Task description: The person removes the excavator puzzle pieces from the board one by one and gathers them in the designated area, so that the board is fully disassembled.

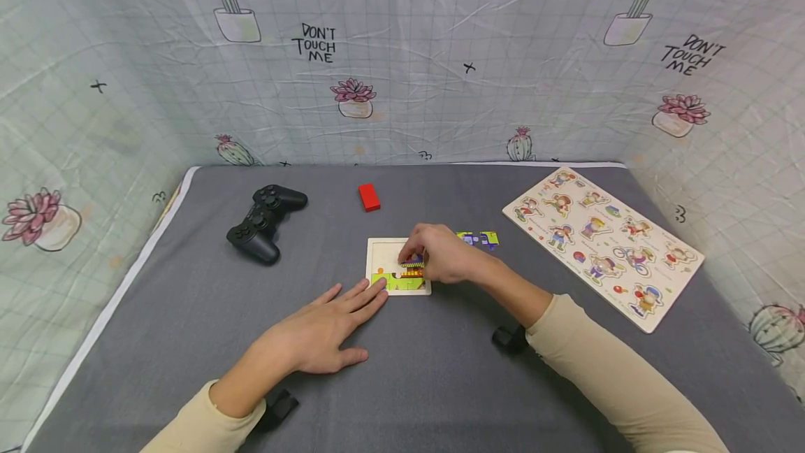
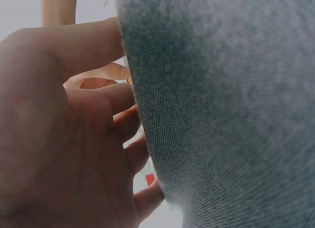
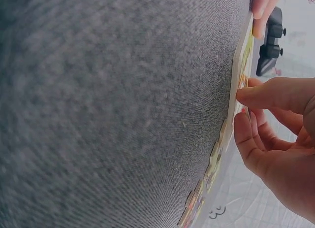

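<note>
A small square jigsaw tray (image 1: 370,257) with a pale wooden rim lies mid-table. Green-and-yellow puzzle pieces (image 1: 399,284) fill its lower part; bare wood shows above them. My right hand (image 1: 440,254) is over the tray's right side, its thumb and fingers pinching a puzzle piece (image 1: 411,264) with a dark striped edge. In the right wrist view the fingers hide most of that piece. My left hand (image 1: 330,331) lies spread on the cloth, straight fingertips touching the tray's lower left corner. Beyond the right hand are loose puzzle pieces (image 1: 488,238), partly hidden by it.
A black game controller (image 1: 267,222) lies at the left. Behind the tray is a red block (image 1: 369,197). At the right lies a large wooden board (image 1: 604,243) with cartoon figures. Patterned cloth walls surround the grey tabletop (image 1: 428,383).
</note>
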{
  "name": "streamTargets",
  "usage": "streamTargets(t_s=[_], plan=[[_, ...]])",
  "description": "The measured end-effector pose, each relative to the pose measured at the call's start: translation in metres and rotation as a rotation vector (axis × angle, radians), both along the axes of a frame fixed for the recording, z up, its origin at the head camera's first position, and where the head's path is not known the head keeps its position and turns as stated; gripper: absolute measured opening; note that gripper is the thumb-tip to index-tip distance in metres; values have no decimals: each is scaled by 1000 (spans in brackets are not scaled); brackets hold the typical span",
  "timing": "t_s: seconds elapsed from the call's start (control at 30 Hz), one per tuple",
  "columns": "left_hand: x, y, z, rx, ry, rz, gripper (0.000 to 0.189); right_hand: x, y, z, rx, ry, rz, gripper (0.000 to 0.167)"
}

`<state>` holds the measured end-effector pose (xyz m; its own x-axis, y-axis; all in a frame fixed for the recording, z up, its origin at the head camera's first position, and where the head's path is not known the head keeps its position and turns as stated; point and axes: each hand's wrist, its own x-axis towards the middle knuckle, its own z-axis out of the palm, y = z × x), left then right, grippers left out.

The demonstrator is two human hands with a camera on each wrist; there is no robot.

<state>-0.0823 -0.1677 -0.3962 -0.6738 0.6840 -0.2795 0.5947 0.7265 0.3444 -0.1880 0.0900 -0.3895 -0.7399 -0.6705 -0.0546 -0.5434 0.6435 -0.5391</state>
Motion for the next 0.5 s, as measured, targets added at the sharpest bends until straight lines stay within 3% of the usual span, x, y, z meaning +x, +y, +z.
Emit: streamTargets(t_s=[0.5], plan=[[0,0,1,-4,-3,3,85,-5,2,3,-4,-69,-11,37]])
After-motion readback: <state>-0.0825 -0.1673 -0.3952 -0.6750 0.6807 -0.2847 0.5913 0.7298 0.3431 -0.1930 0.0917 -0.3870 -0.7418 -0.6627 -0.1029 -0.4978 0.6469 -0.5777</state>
